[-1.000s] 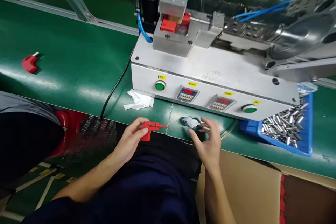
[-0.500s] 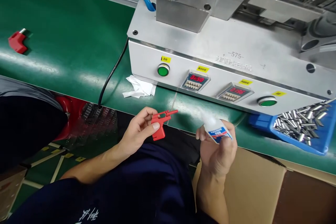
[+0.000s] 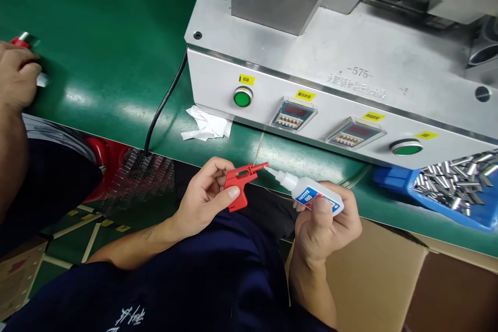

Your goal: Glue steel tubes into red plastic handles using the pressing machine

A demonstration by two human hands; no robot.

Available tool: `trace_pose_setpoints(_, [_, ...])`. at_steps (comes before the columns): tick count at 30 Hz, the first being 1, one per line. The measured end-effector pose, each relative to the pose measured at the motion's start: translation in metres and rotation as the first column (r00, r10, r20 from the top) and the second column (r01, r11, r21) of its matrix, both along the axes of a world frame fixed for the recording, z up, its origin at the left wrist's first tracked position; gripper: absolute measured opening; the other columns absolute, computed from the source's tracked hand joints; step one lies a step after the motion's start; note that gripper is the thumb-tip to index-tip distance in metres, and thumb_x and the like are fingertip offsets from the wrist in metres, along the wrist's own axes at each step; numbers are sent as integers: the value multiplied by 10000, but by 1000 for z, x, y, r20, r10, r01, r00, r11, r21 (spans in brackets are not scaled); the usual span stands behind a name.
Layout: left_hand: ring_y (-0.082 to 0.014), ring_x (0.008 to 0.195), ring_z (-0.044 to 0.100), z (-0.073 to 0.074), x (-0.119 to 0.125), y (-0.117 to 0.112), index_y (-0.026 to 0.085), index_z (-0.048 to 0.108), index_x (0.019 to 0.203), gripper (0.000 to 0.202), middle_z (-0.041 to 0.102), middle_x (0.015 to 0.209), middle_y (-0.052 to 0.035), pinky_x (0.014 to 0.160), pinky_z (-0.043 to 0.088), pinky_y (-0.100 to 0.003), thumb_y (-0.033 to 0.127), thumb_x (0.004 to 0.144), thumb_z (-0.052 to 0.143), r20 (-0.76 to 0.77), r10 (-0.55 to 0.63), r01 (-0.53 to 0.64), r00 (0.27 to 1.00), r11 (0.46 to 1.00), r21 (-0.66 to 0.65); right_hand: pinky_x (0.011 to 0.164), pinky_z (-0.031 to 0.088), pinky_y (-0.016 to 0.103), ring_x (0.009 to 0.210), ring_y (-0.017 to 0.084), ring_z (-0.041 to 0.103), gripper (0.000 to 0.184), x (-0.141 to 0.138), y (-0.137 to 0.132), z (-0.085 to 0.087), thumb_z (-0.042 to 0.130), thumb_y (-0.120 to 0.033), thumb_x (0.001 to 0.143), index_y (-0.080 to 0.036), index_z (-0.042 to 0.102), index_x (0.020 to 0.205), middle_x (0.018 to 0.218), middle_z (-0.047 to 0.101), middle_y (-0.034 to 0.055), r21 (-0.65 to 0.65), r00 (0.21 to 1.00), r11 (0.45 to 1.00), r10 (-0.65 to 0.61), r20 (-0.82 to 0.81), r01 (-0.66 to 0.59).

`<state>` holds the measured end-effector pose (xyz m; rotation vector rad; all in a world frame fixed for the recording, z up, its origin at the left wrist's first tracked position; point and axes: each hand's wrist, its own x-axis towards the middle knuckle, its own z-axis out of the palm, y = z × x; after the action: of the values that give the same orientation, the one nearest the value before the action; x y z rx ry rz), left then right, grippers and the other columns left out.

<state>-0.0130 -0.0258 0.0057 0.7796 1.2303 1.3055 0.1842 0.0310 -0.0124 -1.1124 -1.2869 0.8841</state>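
My left hand (image 3: 206, 199) is closed on a red plastic part (image 3: 238, 198) with an oval opening and a thin rod pointing right. Between thumb and fingers of my right hand (image 3: 327, 228) lies a white glue bottle (image 3: 301, 188) with a blue and red Loctite label. The bottle is tilted so that its narrow nozzle points left, and its tip is at the end of the red rod. Whether any glue is coming out is too small to tell.
A metal machine (image 3: 288, 70) with green buttons stands on the green bench (image 3: 105, 62). Beside it lies a crumpled white cloth or tissue (image 3: 210, 123). A blue bin (image 3: 412, 181) at right holds several metal sleeves. At left, a co-worker's hand (image 3: 17, 75) is over another red part (image 3: 17, 42).
The bottle has tipped over to the left, bringing its nozzle to the red rod. A co-worker's hand has come in at left. The red digits on the machine's displays have gone dark.
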Motion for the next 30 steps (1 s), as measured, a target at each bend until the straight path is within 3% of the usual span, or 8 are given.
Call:
trace_pose_setpoints(21, [-94,648,568,1,1,2,195,641,1013,159,625,791,17,594,494,-151,241,951,781,-13,8,-8,1000,1000,15,468,406,275,490,125,504,202,3,0,-6,761,-400,996,-207,725,948,663,592,-35,62,997,997,-39,64,35])
trace_pose_setpoints(27, [-102,653,574,1,2,0,198,654,1013,174,643,802,9,602,497,-165,271,946,797,-20,25,-25,999,1000,7,477,425,276,486,137,528,226,1,-2,-3,756,-427,990,-213,716,928,616,566,-41,13,998,999,-44,48,44])
trace_pose_setpoints(30, [-101,641,574,-1,0,0,201,665,1012,175,664,818,4,579,480,-165,292,953,801,-17,28,-28,999,1000,-11,472,459,276,470,143,539,257,4,1,-3,731,-469,998,-218,708,944,605,574,-41,-114,997,993,6,-71,-14])
